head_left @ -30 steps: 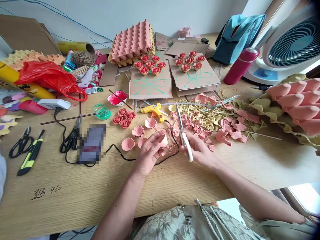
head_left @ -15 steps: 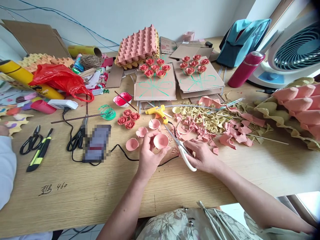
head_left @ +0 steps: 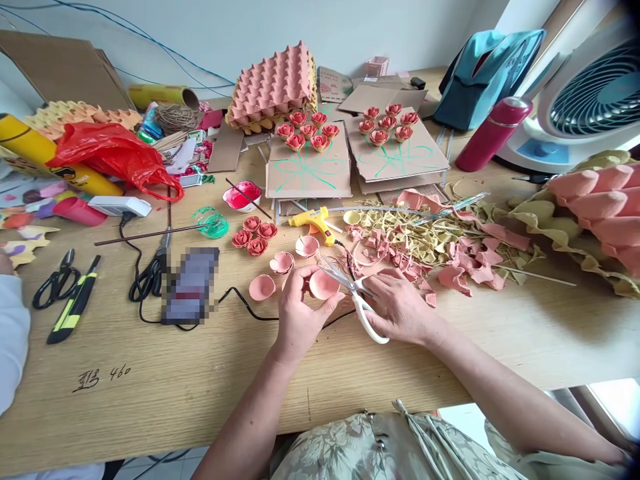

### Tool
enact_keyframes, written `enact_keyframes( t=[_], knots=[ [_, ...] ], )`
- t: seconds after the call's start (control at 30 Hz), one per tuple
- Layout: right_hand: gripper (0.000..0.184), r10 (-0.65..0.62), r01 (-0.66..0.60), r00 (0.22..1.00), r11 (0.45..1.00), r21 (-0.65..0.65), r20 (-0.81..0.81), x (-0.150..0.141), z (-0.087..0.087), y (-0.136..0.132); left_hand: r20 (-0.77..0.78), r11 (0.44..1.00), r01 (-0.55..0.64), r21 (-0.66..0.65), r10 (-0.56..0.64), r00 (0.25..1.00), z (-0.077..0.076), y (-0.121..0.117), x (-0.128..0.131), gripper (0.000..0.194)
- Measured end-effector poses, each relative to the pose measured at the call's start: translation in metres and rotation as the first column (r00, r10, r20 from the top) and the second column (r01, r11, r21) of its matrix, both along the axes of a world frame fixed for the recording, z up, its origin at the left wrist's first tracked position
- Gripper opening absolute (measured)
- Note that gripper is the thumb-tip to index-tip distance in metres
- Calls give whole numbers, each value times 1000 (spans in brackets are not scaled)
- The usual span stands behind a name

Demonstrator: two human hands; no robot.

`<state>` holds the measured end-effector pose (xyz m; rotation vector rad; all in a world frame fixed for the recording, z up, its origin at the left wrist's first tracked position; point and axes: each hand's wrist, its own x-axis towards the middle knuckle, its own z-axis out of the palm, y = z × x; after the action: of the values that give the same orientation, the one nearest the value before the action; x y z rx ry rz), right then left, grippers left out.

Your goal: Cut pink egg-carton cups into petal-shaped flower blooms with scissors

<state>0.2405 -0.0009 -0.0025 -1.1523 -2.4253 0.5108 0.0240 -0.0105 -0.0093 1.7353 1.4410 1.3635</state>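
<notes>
Between the fingers and thumb of my left hand (head_left: 303,310) is a pink egg-carton cup (head_left: 324,285), its hollow facing me. My right hand (head_left: 407,307) grips white-handled scissors (head_left: 369,320). Their blades are spread and lie at the cup's upper right rim. Close behind are loose pink cups (head_left: 263,287), a nested pair (head_left: 283,263) and another pink cup (head_left: 307,247). A yellow glue gun (head_left: 315,223) rests beyond them, and several red paper roses (head_left: 254,235) sit to its left.
Pink and yellow carton scraps (head_left: 415,240) spread right of the hands. Two cardboard panels (head_left: 307,173) with red roses stand behind. At left lie a phone (head_left: 191,287), black scissors (head_left: 57,283) and a utility knife (head_left: 74,303). A co-worker's sleeve (head_left: 13,333) shows at the left edge.
My left hand has turned the cup so its hollow faces me. The scissors have swung left from upright, opened, and come to the cup's rim.
</notes>
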Motion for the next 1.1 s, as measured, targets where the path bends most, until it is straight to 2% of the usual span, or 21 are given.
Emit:
enact_keyframes(
  t=[0.3, 0.7, 0.93, 1.1],
  knots=[
    [25, -11, 10, 1000, 998, 58, 10, 1, 3, 1, -69, 999, 17, 39, -14, 998, 0, -1, -2, 43],
    [22, -30, 26, 999, 995, 94, 37, 5, 5, 4, -56, 999, 18, 49, -15, 998, 1, -2, 1, 45],
    [25, -7, 1, 998, 995, 102, 58, 6, 5, 3, -55, 999, 12, 48, -9, 998, 0, -2, -1, 45],
    [21, 19, -22, 1000, 994, 111, 23, 6, 8, 2, -1, 999, 25, 46, -25, 1000, 0, -3, -1, 46]
  ],
)
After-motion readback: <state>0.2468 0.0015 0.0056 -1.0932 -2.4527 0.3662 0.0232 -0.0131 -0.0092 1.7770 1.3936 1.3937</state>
